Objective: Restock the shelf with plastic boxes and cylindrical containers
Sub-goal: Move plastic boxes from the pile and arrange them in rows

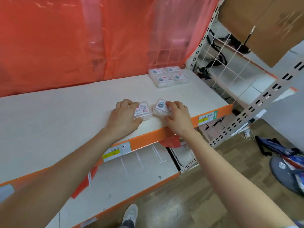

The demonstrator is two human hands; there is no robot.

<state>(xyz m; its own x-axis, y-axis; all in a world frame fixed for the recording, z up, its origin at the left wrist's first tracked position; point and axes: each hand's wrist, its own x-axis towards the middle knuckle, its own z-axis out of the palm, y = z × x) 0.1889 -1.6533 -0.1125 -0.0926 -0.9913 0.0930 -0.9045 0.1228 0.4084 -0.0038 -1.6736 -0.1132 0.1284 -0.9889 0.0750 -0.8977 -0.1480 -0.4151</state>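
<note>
Two small clear plastic boxes with printed labels lie side by side near the front edge of the white shelf board. My left hand grips the left box, fingers curled over its far side and thumb at its near edge. My right hand grips the right box, which shows a teal cartoon sticker. A group of several similar boxes sits stacked at the back right corner of the shelf. No cylindrical containers are in view.
Red plastic sheeting hangs behind the shelf. A perforated metal upright and wire grid bound the right end. A cardboard box sits above right. A lower shelf lies under the orange rail. Bags lie on the floor.
</note>
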